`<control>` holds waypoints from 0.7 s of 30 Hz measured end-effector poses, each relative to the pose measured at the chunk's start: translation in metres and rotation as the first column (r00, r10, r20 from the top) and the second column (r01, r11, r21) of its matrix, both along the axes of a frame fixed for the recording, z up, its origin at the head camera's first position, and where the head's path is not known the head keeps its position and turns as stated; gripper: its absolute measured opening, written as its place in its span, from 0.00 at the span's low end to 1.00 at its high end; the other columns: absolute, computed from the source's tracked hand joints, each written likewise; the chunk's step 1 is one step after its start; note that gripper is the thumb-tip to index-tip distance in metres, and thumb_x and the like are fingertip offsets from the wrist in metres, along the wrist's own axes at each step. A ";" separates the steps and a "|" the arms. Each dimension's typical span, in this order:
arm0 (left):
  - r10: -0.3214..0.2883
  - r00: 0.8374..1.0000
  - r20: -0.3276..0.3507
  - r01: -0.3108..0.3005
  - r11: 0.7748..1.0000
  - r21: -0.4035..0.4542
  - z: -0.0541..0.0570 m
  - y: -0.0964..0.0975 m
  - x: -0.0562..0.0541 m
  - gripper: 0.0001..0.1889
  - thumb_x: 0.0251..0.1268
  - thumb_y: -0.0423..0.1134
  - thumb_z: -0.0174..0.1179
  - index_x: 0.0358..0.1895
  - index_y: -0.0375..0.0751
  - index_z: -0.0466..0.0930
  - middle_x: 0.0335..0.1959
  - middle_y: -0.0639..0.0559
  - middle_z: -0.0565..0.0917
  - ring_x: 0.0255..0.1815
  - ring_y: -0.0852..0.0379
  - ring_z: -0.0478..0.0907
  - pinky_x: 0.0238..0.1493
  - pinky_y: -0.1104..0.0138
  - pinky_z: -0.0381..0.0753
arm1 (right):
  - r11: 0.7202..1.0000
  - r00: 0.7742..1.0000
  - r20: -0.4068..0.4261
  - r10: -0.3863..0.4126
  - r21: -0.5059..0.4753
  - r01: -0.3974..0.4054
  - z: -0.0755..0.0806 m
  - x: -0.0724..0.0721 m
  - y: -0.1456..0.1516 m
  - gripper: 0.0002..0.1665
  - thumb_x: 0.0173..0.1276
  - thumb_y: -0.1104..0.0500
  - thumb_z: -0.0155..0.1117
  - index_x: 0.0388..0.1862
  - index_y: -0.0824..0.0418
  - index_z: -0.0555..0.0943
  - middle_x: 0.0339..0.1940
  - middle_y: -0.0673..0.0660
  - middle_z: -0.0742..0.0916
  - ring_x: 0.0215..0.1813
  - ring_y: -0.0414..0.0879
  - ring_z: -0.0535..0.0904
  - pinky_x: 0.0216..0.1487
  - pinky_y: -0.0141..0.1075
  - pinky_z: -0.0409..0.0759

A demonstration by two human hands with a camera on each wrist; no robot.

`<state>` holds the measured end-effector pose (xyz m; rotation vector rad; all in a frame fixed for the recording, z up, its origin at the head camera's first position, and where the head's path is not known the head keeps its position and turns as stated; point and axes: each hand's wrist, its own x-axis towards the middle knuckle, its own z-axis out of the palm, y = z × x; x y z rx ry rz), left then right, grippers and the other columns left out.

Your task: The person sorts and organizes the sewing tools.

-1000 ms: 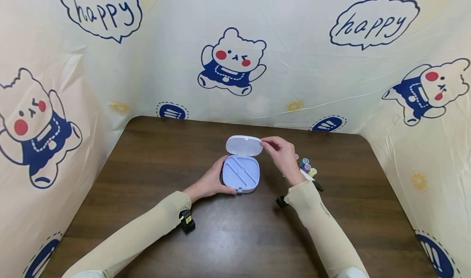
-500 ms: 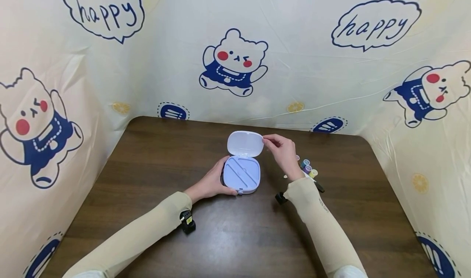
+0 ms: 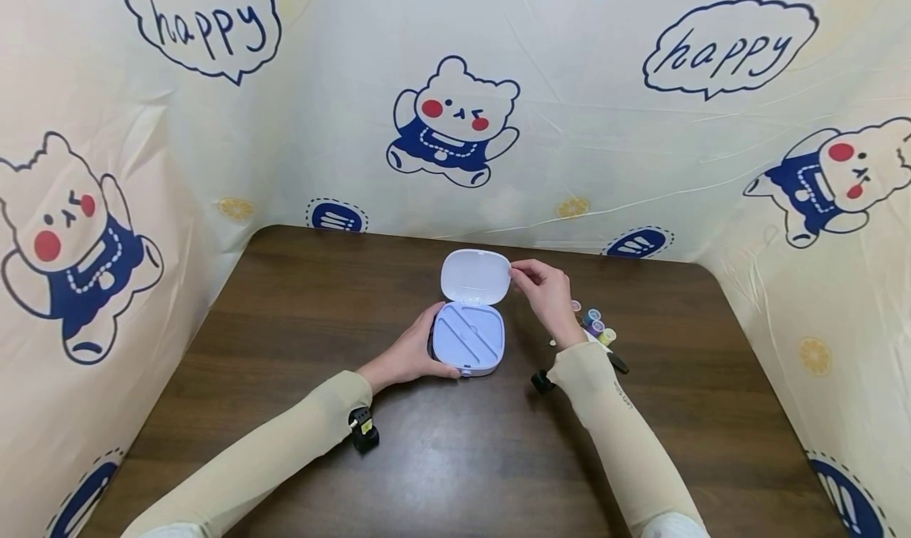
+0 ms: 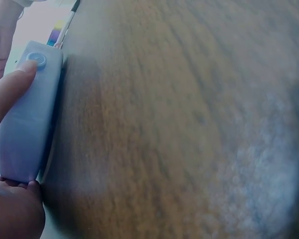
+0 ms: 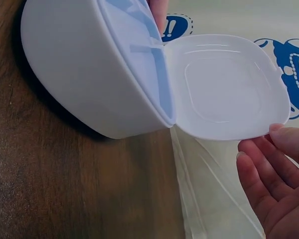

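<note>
A rounded lavender plastic case stands on the table with its hinged lid raised. Diagonal dividers cross the inside of the tray. My left hand grips the case from the left side, fingers round its far side, partly hidden. In the left wrist view the thumb presses at the round button on the front wall. My right hand pinches the lid's right edge between thumb and fingers. From the right wrist view, the lid leans back from the hinge, its pale inner face showing.
Several small coloured thread spools lie right of the case, partly behind my right wrist. Beside them is a thin white item with a dark end. The brown table ends at a printed cloth backdrop.
The lid has swung further up and back, my right hand moving with its edge. My left hand stays on the case.
</note>
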<state>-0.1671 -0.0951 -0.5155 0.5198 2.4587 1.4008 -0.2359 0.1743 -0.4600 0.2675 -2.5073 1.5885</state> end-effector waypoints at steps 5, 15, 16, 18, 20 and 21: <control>0.000 1.000 -0.002 0.000 1.000 -0.005 -0.001 0.000 0.000 0.67 0.44 0.48 0.86 0.83 0.34 0.46 0.81 0.34 0.58 0.80 0.40 0.59 0.77 0.46 0.61 | 1.000 1.000 0.011 -0.003 0.014 0.003 -0.002 -0.001 0.001 0.10 0.74 0.61 0.69 0.50 0.64 0.89 0.41 0.63 0.91 0.42 0.61 0.89 0.42 0.31 0.87; -0.001 1.000 0.010 0.001 1.000 -0.015 0.000 0.000 -0.001 0.67 0.45 0.48 0.86 0.83 0.36 0.46 0.81 0.36 0.58 0.80 0.41 0.59 0.77 0.46 0.61 | 1.000 1.000 0.023 0.001 -0.011 -0.001 -0.005 -0.002 0.001 0.10 0.75 0.61 0.69 0.49 0.65 0.89 0.41 0.63 0.91 0.43 0.63 0.88 0.47 0.45 0.88; -0.001 1.000 0.014 0.001 1.000 -0.018 0.000 0.000 -0.001 0.67 0.45 0.48 0.85 0.83 0.37 0.46 0.81 0.36 0.58 0.80 0.41 0.59 0.77 0.47 0.61 | 1.000 1.000 0.026 0.003 -0.018 -0.003 -0.006 -0.003 0.001 0.10 0.75 0.61 0.69 0.49 0.65 0.89 0.41 0.64 0.90 0.44 0.64 0.88 0.48 0.48 0.88; 0.000 1.000 0.018 0.001 1.000 -0.019 0.000 0.000 -0.001 0.67 0.45 0.48 0.86 0.84 0.37 0.46 0.81 0.37 0.58 0.80 0.41 0.59 0.77 0.47 0.61 | 1.000 1.000 0.027 0.006 -0.029 -0.005 -0.007 -0.003 0.001 0.10 0.75 0.62 0.69 0.49 0.65 0.89 0.41 0.64 0.90 0.44 0.66 0.87 0.49 0.52 0.87; -0.001 1.000 0.021 0.001 1.000 -0.022 0.000 0.000 -0.001 0.67 0.45 0.48 0.86 0.84 0.37 0.46 0.81 0.37 0.57 0.80 0.42 0.59 0.77 0.47 0.61 | 0.999 1.000 0.027 0.007 -0.032 -0.006 -0.008 -0.004 0.001 0.10 0.75 0.62 0.69 0.49 0.66 0.89 0.40 0.65 0.90 0.44 0.66 0.87 0.49 0.54 0.87; 0.000 1.000 0.023 0.001 1.000 -0.026 0.000 0.000 -0.001 0.67 0.45 0.48 0.86 0.84 0.38 0.46 0.81 0.37 0.57 0.80 0.42 0.59 0.77 0.48 0.61 | 0.999 1.000 0.027 0.007 -0.033 -0.006 -0.008 -0.005 0.001 0.10 0.75 0.62 0.69 0.49 0.66 0.89 0.40 0.65 0.90 0.44 0.66 0.87 0.49 0.54 0.87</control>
